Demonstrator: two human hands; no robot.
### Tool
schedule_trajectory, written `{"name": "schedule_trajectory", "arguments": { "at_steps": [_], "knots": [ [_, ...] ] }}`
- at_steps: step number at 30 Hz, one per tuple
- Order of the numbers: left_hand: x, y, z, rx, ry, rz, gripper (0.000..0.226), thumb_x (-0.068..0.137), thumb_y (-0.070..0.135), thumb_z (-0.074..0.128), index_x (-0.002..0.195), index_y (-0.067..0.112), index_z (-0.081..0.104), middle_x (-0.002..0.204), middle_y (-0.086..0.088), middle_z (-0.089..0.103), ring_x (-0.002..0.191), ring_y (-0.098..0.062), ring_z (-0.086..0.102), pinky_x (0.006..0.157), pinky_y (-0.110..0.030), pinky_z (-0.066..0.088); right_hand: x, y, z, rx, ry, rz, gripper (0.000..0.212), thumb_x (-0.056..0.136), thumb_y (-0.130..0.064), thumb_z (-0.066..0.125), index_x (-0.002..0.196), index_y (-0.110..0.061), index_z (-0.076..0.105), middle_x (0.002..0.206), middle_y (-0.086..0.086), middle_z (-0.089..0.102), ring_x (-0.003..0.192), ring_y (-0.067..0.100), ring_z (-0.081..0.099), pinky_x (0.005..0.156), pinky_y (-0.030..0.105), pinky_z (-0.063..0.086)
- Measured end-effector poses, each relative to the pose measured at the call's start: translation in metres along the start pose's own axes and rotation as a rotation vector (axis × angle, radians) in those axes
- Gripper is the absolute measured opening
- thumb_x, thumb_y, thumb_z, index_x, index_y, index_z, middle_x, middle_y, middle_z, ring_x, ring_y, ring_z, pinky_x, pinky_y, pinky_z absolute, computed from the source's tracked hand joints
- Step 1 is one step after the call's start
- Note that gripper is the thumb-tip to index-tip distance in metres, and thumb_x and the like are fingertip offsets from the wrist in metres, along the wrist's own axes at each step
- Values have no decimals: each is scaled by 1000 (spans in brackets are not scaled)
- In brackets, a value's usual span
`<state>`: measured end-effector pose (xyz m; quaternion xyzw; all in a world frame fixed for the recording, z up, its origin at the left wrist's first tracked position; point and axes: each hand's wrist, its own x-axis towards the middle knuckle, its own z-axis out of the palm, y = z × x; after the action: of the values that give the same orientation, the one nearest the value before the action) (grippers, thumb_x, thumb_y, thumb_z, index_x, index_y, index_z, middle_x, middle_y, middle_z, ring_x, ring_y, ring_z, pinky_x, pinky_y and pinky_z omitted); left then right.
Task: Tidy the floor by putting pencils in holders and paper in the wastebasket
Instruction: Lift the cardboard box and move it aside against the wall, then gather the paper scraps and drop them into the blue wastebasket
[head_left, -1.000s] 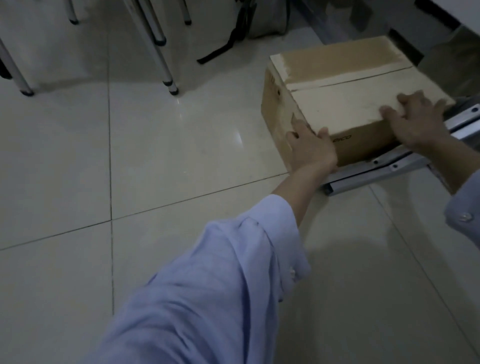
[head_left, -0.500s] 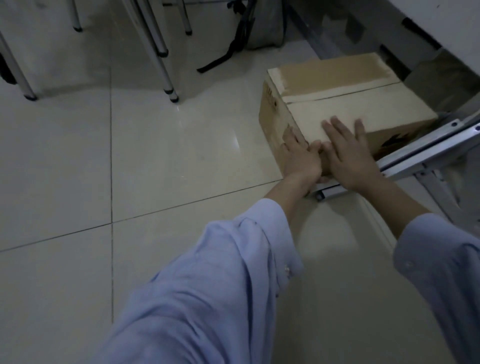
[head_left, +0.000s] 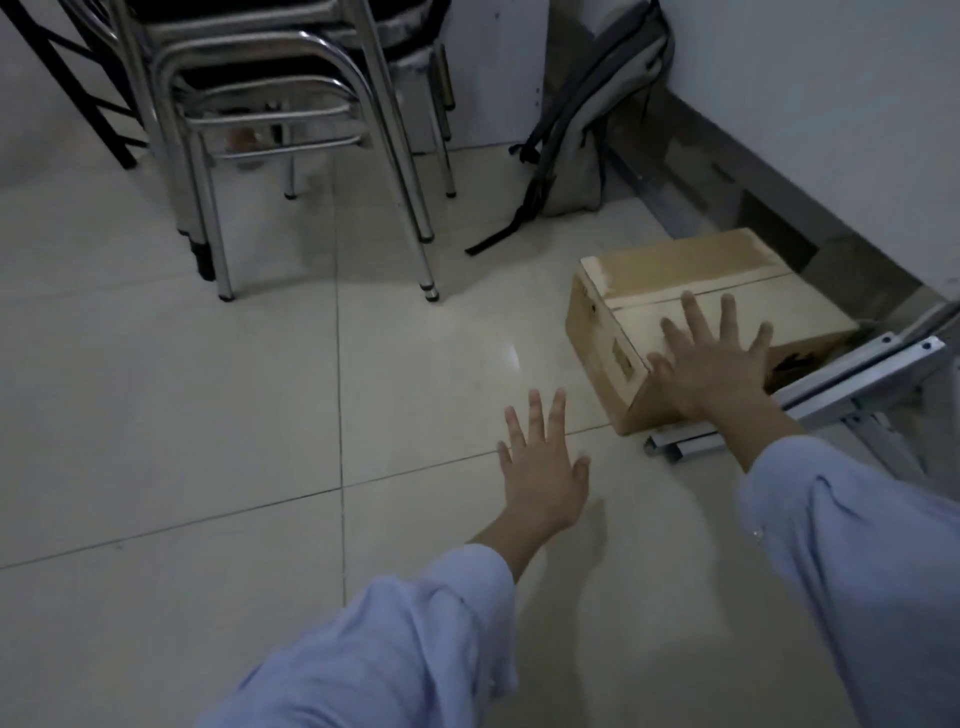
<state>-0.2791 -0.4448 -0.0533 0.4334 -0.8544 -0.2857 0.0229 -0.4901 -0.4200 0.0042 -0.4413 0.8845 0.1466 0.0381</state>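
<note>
A: Where is the brown cardboard box (head_left: 675, 265) with the closed flaps?

B: It lies on the pale tiled floor (head_left: 208, 415) at the right, near the foot of the wall. Its near end is just beside a silver metal frame (head_left: 857, 374).

A: And the hands?

B: The right hand (head_left: 711, 364) rests flat on the near corner of the box, fingers straight and spread. It grips nothing.

A: The left hand (head_left: 540, 467)?

B: It is apart from the box, to its left, above the tiles. The fingers are spread and it holds nothing. Whether it touches the floor, I cannot tell.

A: What stands behind?

B: Stacked chairs with shiny metal legs (head_left: 270, 104) at the far left, and a grey backpack (head_left: 576, 156) leaning in the corner. Both arms wear light blue sleeves (head_left: 389, 649).
</note>
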Motion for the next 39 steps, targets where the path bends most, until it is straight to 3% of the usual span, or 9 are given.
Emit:
{"name": "schedule_trajectory", "arguments": {
  "at_steps": [2,8,13,19,22,25,29,33,39],
  "knots": [
    [-15,-12,-17,104,24,31,79,95,46,38,146,34,-21,158,2,-23,145,-34,-18,116,-57,6,-25,-15,-1,27,56,-53,60,97,-54,12,150,-36,-9,159,-1,-23,144,35,-22,113,66,0],
    [-59,-40,-52,261,9,9,86,92,49,43,145,34,-22,156,2,-27,144,-35,-22,114,-59,-2,-103,-53,2,144,125,-123,61,97,-49,21,151,-33,-5,161,-1,-12,146,35,-13,113,64,5],
    [-107,-43,-74,355,-39,10,84,91,53,42,148,31,-16,159,1,-21,143,-37,-23,113,-61,-4,-170,-67,2,249,39,-99,59,98,-49,25,151,-32,4,162,4,-5,146,35,-12,112,64,10],
    [-189,-27,-80,428,-128,135,80,91,55,40,151,24,-4,161,0,-4,145,-34,-19,114,-59,-3,-269,-72,-5,402,-42,-55,59,99,-46,31,151,-30,7,161,1,-11,146,34,-13,114,62,12],
    [-244,-21,-72,440,-158,201,77,92,52,42,151,20,4,161,-1,3,147,-32,-11,115,-56,5,-331,-66,-1,437,-74,-35,59,99,-45,31,151,-30,7,161,0,-11,146,36,-12,114,60,14],
    [-297,-14,-67,465,-156,300,68,92,46,46,146,14,21,156,-8,20,146,-32,10,114,-51,19,-394,-53,5,458,-77,-8,59,98,-43,36,150,-29,10,160,1,-6,146,37,-11,113,61,15],
    [-356,-6,-64,544,-187,409,48,94,40,44,131,10,42,134,-12,46,123,-32,42,96,-46,41,-468,-28,18,442,-29,64,60,94,-37,47,146,-26,18,158,7,7,144,38,5,109,58,29],
    [-404,0,-63,616,-180,497,38,96,36,41,120,8,52,119,-13,57,110,-32,51,84,-42,45,-536,4,38,464,34,149,62,89,-33,55,143,-22,26,151,13,20,135,38,19,98,51,43],
    [-450,6,-75,645,-150,562,37,96,37,41,113,7,55,113,-13,59,102,-32,56,78,-39,48,-624,40,60,521,51,275,65,88,-34,58,143,-22,27,149,14,23,132,39,22,94,50,42]
  ]
}}
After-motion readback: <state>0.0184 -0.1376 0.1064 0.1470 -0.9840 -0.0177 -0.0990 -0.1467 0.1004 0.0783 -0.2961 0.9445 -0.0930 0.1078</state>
